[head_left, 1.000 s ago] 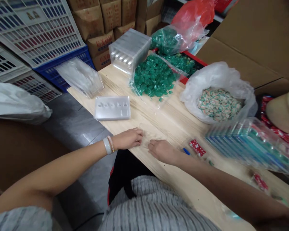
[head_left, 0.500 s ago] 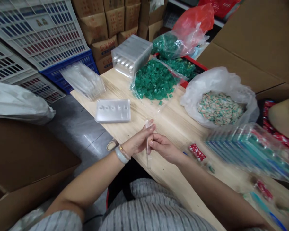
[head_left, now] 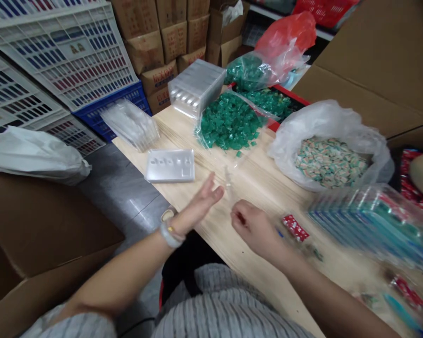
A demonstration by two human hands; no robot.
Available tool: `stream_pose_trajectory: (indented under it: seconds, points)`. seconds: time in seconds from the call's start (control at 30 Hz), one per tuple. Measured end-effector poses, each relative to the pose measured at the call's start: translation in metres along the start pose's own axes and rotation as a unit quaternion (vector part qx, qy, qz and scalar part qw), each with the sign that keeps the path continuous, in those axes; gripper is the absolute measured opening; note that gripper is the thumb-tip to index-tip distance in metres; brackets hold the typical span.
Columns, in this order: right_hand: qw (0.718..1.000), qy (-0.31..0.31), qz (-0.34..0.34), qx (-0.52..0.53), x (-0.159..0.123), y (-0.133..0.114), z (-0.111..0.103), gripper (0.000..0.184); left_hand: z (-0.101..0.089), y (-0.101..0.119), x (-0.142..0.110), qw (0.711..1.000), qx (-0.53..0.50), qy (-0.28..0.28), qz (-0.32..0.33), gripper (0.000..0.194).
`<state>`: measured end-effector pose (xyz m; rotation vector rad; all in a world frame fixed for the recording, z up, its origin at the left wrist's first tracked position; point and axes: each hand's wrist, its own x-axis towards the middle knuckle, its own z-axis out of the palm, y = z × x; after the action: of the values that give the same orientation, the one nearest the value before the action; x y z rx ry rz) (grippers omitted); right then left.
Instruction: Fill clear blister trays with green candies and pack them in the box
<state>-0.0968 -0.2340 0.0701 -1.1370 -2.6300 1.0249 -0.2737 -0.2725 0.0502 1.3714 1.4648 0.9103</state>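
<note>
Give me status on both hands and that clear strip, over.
Left hand open, raised over wooden table. Right hand curled, holding nothing visible. Clear plastic strip between them, blurred, contact unclear. Red packet right of right hand.

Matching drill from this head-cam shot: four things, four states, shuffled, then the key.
Things:
1. Left hand
2. Right hand
3. Moulded clear plastic tray
4. White plastic bag

States:
A. Open at the top, holding multicoloured pieces
B. Lying flat on the wooden table
C. Open, with a pale bangle on its wrist
D. Curled, nearest a red-and-white packet

Pairs: 1-C, 2-D, 3-B, 4-A
</note>
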Motion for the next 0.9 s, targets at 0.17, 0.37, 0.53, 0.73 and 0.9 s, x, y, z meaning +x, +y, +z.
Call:
stream_pose_trajectory:
  seconds: [0.17,0.37,0.53,0.73,0.9]
  points:
    - [0.949,-0.106,0.037,-0.295,0.023,-0.002,-0.011,0.018,-0.121,-0.032,0.003,0.928,0.365,0.05,0.054,0.09]
    - [0.947,-0.044,-0.226,-0.223,0.16,-0.051,0.019,0.072,-0.164,-0.057,0.041,0.871,0.473,-0.129,0.02,0.092]
    - [0.946,-0.101,-0.264,-0.162,0.205,-0.045,0.033,0.067,-0.171,-0.063,0.045,0.894,0.427,-0.129,0.049,0.088]
    - [0.955,-0.101,-0.251,-0.125,0.202,-0.037,0.03,0.059,-0.18,-0.074,0.047,0.893,0.418,-0.149,0.072,0.082]
    - [0.953,-0.1,-0.256,-0.129,0.204,-0.037,0.032,0.056,-0.181,-0.077,0.049,0.889,0.424,-0.147,0.084,0.076]
